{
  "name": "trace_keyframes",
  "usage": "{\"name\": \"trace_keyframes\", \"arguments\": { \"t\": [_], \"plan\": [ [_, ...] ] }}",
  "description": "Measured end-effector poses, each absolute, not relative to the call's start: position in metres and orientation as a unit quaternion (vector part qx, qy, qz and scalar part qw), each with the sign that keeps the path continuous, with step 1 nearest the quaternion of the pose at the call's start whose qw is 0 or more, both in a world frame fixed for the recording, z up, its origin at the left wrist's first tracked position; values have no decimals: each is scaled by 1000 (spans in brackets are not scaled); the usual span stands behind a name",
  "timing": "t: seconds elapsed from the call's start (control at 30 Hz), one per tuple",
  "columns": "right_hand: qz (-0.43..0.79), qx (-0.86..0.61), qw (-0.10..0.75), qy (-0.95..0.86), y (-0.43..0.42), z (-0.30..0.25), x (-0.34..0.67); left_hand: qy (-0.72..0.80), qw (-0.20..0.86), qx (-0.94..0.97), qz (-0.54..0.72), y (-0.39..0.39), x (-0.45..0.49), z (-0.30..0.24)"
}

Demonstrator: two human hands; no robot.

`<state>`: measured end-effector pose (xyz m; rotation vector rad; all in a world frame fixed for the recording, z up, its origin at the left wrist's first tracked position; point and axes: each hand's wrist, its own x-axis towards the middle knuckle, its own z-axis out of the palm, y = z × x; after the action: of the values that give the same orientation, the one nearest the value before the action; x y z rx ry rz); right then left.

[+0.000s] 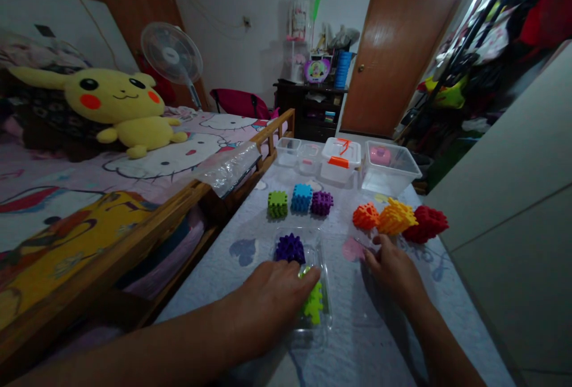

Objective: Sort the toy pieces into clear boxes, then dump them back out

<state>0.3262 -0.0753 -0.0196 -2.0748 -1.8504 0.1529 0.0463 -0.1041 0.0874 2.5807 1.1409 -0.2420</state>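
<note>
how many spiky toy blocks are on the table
8: green, blue and purple in a row; orange, yellow and red near the right hand; dark purple and lime in the clear tray under the left hand, which may hide more.

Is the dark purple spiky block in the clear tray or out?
In: the purple block sits within the walls of the clear tray, just beyond the left hand.

Eight spiky blocks (301,198) (perhaps more), four tubs (388,166).

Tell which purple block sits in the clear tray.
The darker purple block, just beyond the left hand; the lighter purple block stands on the table beside the blue block.
</note>
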Motion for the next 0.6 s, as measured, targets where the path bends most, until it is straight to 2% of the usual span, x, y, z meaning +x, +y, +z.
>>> {"name": "trace_keyframes", "arguments": {
  "t": [0.13,0.37,0.6],
  "plan": [
    [72,-725,141,-671,-79,-20,317,419,179,889,-30,-106,26,93],
    [157,-729,179,-641,-77,-17,311,500,184,791,301,-108,-4,51],
    [294,-715,271,-574,-70,-2,324,588,413,549,427,-110,16,-1]
  ]
}}
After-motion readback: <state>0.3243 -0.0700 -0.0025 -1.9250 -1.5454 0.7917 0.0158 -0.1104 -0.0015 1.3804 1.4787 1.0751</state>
